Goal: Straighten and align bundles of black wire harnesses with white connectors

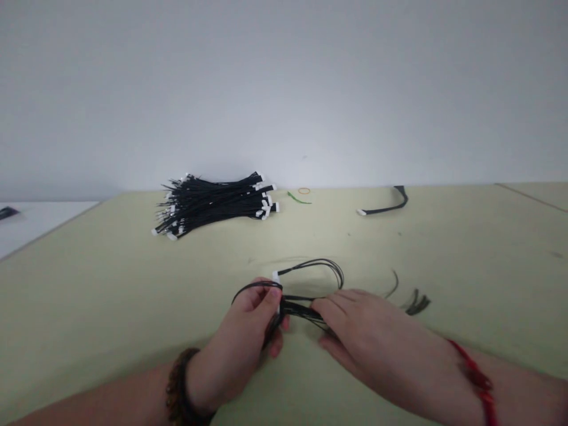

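Observation:
Black wires (302, 310) with a white connector (276, 276) stretch between my two hands, low over the table. My left hand (251, 322) pinches them near the connector end, thumb on top, and one loop bends back over its fingers. The fingers of my right hand (359, 325) wrap round the same wires farther along. Loose wire ends (418, 303) stick out beyond my right hand, and a thin loop arcs above the wires between the hands. What lies inside the right palm is hidden.
A large pile of black wires with white connectors (217, 204) lies at the back left. Beside it are a green strip (299, 199) and a rubber band (304, 190). One black cable (386, 209) rests at the back right. A pale wall (284, 89) rises behind the table (133, 296).

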